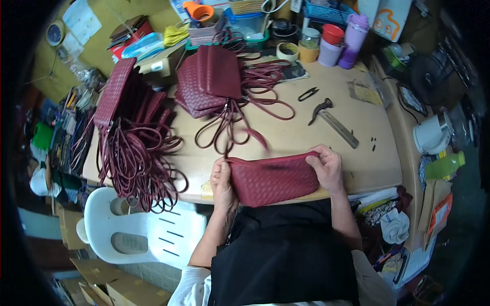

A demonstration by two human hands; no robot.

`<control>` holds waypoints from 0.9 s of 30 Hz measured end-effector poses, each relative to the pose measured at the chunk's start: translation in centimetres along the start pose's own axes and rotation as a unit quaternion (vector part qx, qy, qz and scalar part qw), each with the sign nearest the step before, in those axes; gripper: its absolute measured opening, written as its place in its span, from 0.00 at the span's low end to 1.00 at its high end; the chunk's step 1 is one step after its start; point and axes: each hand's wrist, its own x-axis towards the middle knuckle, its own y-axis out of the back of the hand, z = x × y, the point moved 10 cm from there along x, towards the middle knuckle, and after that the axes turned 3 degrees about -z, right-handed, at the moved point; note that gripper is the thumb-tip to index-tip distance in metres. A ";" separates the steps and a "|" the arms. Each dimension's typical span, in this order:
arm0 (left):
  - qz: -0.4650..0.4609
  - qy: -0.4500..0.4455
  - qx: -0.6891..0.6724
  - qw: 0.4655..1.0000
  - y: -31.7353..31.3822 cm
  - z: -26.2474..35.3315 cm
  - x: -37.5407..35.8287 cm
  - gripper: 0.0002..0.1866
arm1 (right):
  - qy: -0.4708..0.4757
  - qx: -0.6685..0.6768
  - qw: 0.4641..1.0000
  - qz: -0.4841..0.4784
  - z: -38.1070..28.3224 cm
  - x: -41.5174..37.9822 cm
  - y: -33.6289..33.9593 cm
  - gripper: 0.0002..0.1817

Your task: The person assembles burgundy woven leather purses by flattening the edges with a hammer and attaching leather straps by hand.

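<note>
A dark red woven-pattern pouch [275, 181] is held up at the table's near edge, its long top edge toward the far side. My left hand [222, 179] grips its left top corner, thumb and fingers closed on it. At the opposite top corner, my right hand [326, 166] pinches the edge with the thumb on the near face. A strap [253, 136] blurs just beyond the pouch's left end. Past it lies a stack of matching pouches [209, 76] with looped straps. Farther left stands another row of pouches [116, 94], their straps [140, 158] heaped in front.
A hammer [334, 122] and small black thread snips [308, 94] lie on the table [286, 130] to the right. A purple bottle [353, 41], cups and a tape roll [287, 51] stand at the back. A white plastic chair [145, 224] is at the left front.
</note>
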 end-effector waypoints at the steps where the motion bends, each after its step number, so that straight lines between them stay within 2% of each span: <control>1: 0.032 0.014 0.014 0.999 -0.2 0.3 -0.1 0.10 | 0.001 -0.005 1.000 0.011 -0.5 -0.4 0.1 0.05; 3: 0.011 -0.004 -0.009 1.000 0.3 0.5 0.3 0.10 | 0.008 -0.020 1.000 0.008 -1.7 -1.1 -0.5 0.08; 5: 0.050 -0.009 -0.008 0.999 1.4 0.7 0.4 0.10 | 0.018 -0.048 0.999 0.018 -1.6 -1.5 -0.2 0.10; 7: 0.024 -0.023 0.011 0.999 1.0 1.3 0.4 0.09 | 0.050 0.019 0.997 0.063 -1.8 -1.8 0.6 0.09; 9: -0.008 -0.026 0.097 0.995 -0.1 2.3 -0.3 0.10 | 0.039 -0.013 0.998 0.056 -2.3 -2.0 1.0 0.09; 11: -0.043 -0.090 0.220 0.970 -1.3 3.7 -0.9 0.11 | 0.037 -0.071 0.996 0.051 -2.7 -1.9 1.5 0.09; 13: -0.049 -0.071 0.224 0.971 -1.5 3.7 -1.7 0.11 | 0.028 -0.035 0.997 0.069 -2.6 -2.0 2.2 0.07; 16: -0.030 -0.074 0.139 0.987 -2.8 3.6 -2.3 0.09 | 0.037 -0.031 0.996 0.070 -2.0 -2.0 2.6 0.04; 19: -0.012 0.006 0.038 0.999 -2.7 2.2 -2.2 0.08 | 0.010 -0.080 0.994 0.078 -0.5 -1.8 3.0 0.05; 21: -0.002 0.002 0.088 0.996 -2.0 2.7 -1.9 0.08 | 0.049 -0.143 0.984 0.091 -1.6 -1.6 2.9 0.08; 23: 0.002 0.005 0.135 0.991 -1.8 3.1 -2.0 0.07 | 0.037 -0.115 0.988 0.091 -1.5 -1.6 3.7 0.07; 24: -0.056 -0.116 0.257 0.958 -3.8 6.1 -2.6 0.06 | 0.126 -0.099 0.986 0.050 -4.0 -1.4 3.1 0.07; 25: -0.113 -0.233 0.370 0.892 -5.7 8.3 -3.8 0.06 | 0.213 -0.082 0.974 0.010 -6.4 -1.9 2.7 0.09; 26: -0.222 -0.282 0.452 0.816 -7.1 9.0 -4.7 0.08 | 0.164 -0.103 0.980 -0.046 -6.1 -2.0 3.2 0.13; 27: -0.323 -0.202 0.509 0.772 -8.4 8.7 -4.5 0.14 | 0.163 -0.105 0.980 -0.045 -5.8 -2.3 4.6 0.13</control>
